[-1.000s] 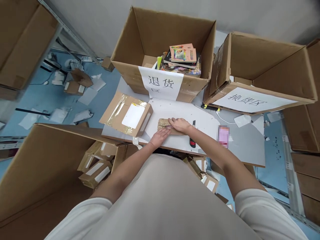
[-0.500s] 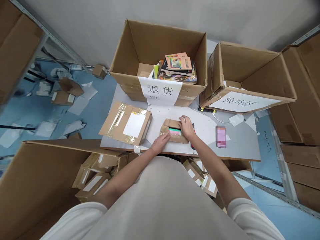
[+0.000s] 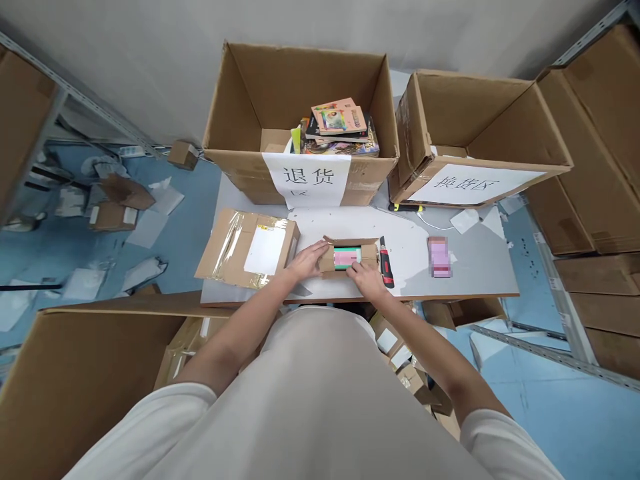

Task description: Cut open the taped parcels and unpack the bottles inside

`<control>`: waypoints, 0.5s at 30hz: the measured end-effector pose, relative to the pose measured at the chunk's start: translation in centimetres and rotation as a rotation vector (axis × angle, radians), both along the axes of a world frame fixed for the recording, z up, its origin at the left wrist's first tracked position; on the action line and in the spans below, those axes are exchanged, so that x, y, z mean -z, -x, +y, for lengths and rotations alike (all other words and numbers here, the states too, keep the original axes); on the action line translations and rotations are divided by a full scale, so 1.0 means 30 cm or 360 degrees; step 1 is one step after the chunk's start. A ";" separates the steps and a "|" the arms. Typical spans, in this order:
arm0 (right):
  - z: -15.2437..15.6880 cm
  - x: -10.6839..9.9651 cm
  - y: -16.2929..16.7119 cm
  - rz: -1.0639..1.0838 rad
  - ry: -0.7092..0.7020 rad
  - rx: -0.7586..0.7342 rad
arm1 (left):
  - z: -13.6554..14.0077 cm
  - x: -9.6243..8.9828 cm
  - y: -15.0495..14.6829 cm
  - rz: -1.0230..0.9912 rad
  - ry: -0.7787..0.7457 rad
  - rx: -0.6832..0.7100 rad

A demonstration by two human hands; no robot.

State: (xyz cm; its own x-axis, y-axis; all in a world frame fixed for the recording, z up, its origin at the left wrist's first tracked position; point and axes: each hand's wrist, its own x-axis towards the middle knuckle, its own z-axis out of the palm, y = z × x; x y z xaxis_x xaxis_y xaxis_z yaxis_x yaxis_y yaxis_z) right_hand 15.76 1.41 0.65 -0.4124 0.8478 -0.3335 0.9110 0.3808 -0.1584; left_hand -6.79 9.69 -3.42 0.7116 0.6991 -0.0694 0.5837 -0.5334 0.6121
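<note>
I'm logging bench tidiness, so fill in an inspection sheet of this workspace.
Surface: grey-white table, brown front edge.
Job's things: small open brown cardboard box; pink-and-green item inside.
Clutter: red-and-black knife right of the small box; white paper scrap.
Hands: left hand on the small box's left end; right hand at its near side.
Cables: thin white cable.
Surroundings: large open brown cardboard box holding books; blue floor.

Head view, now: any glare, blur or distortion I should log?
Head view: glare streaks the carton left of the small open box; head view: wide-angle stretching toward the edges; head view: the pink item is pixelated, the box itself fairly clear.
</note>
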 end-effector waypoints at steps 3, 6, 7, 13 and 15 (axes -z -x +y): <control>-0.125 0.053 -0.021 0.0062 -0.0230 -0.0090 | 0.000 -0.005 -0.001 0.0036 -0.0019 0.0051; -0.191 0.092 -0.053 0.0215 -0.0267 -0.0067 | 0.004 -0.045 0.010 0.0180 -0.0034 0.0153; -0.186 0.093 -0.066 0.0274 -0.0236 -0.0054 | 0.003 -0.067 0.012 0.0253 -0.0048 0.0180; 0.039 -0.023 -0.117 0.0187 0.0015 -0.0203 | -0.042 -0.191 -0.066 0.0509 -0.0270 0.0044; 0.113 -0.060 -0.104 -0.0037 0.0078 -0.0346 | -0.054 -0.197 -0.122 0.0434 -0.0286 0.0235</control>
